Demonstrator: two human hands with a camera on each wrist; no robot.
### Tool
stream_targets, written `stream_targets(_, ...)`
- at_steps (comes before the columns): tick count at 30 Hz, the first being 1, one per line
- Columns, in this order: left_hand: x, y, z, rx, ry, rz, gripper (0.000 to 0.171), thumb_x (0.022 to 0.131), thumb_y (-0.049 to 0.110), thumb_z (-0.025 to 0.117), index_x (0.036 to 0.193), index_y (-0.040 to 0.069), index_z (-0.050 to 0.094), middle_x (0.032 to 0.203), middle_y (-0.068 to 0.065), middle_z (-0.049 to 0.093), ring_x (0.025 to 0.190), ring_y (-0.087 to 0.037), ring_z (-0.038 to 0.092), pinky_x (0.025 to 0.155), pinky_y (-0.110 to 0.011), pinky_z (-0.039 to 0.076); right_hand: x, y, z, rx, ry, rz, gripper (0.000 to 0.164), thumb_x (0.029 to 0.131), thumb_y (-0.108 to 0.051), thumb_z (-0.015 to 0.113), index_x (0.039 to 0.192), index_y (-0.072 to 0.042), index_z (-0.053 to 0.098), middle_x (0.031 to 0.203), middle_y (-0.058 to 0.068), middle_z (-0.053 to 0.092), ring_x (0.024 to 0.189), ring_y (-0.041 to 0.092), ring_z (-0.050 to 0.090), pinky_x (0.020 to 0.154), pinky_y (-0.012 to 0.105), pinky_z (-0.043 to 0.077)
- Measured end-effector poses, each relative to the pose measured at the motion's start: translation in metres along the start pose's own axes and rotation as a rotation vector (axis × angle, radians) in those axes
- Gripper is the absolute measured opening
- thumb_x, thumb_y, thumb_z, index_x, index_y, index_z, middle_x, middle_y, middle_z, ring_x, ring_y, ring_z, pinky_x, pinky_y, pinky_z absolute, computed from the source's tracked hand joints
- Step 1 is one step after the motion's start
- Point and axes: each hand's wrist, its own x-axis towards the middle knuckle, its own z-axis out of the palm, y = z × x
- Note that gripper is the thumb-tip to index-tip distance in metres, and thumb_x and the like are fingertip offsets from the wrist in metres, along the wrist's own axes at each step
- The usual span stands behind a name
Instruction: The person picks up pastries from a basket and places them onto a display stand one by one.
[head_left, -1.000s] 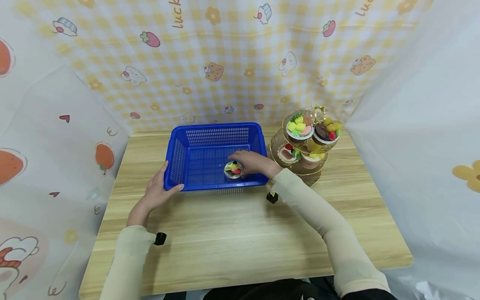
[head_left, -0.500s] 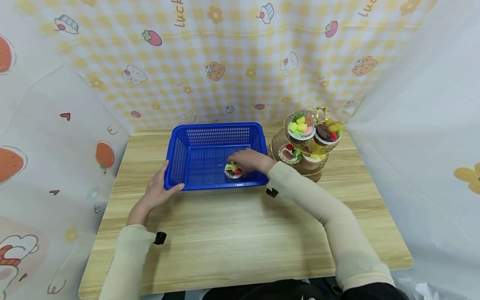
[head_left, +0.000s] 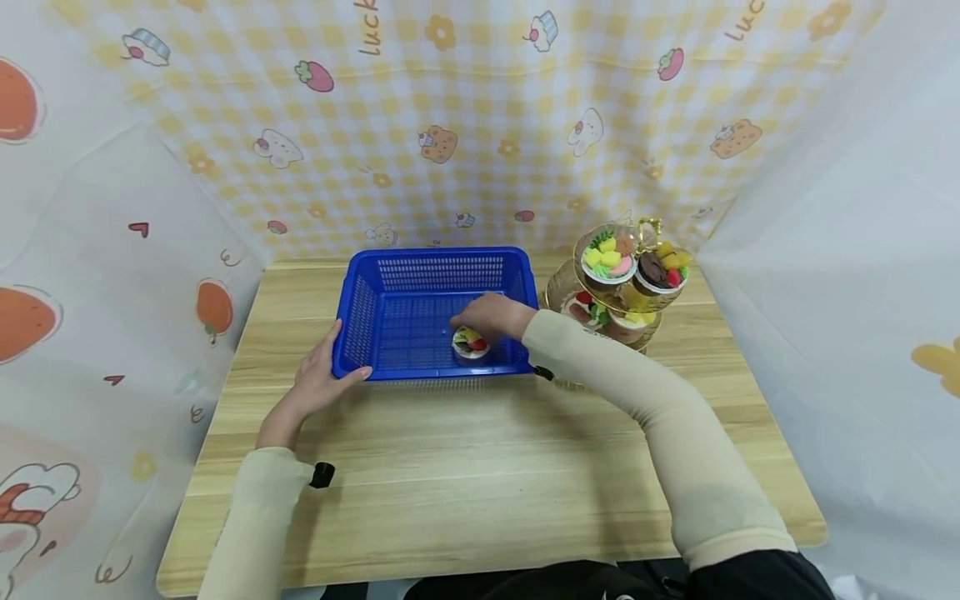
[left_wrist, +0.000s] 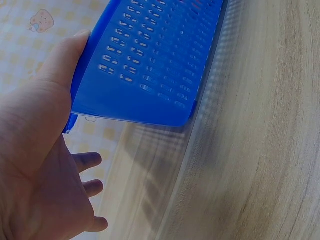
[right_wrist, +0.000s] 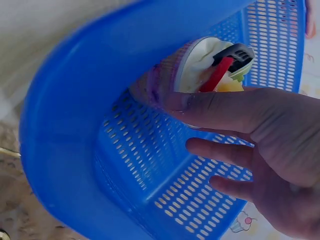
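My left hand [head_left: 313, 379] grips the front left corner of a blue plastic basket [head_left: 347, 333], its thumb along the rim. In the left wrist view, the other fingers [left_wrist: 88, 160] spread below that rim. Inside the basket, near its front right, my right hand [head_left: 495, 317] holds a small dessert cup [head_left: 470, 343] topped with cream and fruit pieces. Seen from the right wrist, the thumb [right_wrist: 215, 107] presses the cup's side and the index finger is mostly hidden behind it. The cup [right_wrist: 192, 65] stands low, close to the basket floor.
A gold-rimmed tiered stand [head_left: 573, 304] is at the right, partly behind my right forearm. It bears several dessert cups, including one with yellow fruit [head_left: 609, 260] and one with chocolate [head_left: 660, 273]. A checked cloth [head_left: 480, 125] hangs behind the wooden table [head_left: 450, 467].
My right hand has shifted slightly left and its forearm has swung left, now covering more of the stand's lower tiers. The left hand keeps its hold on the basket.
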Motion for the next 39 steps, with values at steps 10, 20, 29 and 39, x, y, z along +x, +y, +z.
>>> stream_targets(10, 0.001, 0.0, 0.002, -0.001, 0.0, -0.007, 0.108, 0.09, 0.055, 0.064, 0.158, 0.026, -0.015, 0.166, -0.024, -0.001, 0.149, -0.055, 0.003, 0.115, -0.074, 0.002, 0.004, -0.002, -0.002, -0.095, -0.041, -0.051, 0.067, 0.085, -0.006, 0.075, 0.142, -0.028, 0.049, 0.13, 0.002, 0.067, 0.109, 0.019, 0.065, 0.1, 0.038, 0.053)
stream_targets(20, 0.001, -0.001, 0.002, -0.007, -0.003, -0.014, 0.109, 0.09, 0.055, 0.065, 0.158, 0.028, -0.015, 0.166, -0.024, -0.002, 0.149, -0.056, 0.002, 0.114, -0.074, 0.002, 0.008, 0.0, 0.0, -0.099, -0.023, -0.069, 0.069, 0.083, -0.015, 0.079, 0.144, -0.029, 0.049, 0.132, 0.001, 0.066, 0.113, 0.019, 0.064, 0.101, 0.039, 0.053)
stream_targets(29, 0.002, 0.0, 0.002, 0.0, 0.002, 0.003, 0.108, 0.09, 0.054, 0.064, 0.159, 0.025, -0.014, 0.167, -0.023, 0.0, 0.15, -0.054, 0.004, 0.115, -0.073, 0.003, 0.012, 0.005, 0.004, -0.004, 0.063, -0.072, 0.065, 0.081, -0.03, 0.08, 0.139, -0.021, 0.053, 0.131, 0.002, 0.064, 0.114, 0.019, 0.061, 0.099, 0.037, 0.053)
stream_targets(39, 0.0, -0.002, 0.0, -0.003, 0.0, -0.009, 0.108, 0.09, 0.054, 0.064, 0.159, 0.026, -0.014, 0.166, -0.024, -0.001, 0.149, -0.055, 0.003, 0.115, -0.074, 0.002, 0.004, 0.008, -0.015, 0.469, 0.257, -0.011, 0.064, 0.075, -0.015, 0.077, 0.135, -0.009, 0.053, 0.119, 0.003, 0.063, 0.098, 0.014, 0.058, 0.086, 0.028, 0.053)
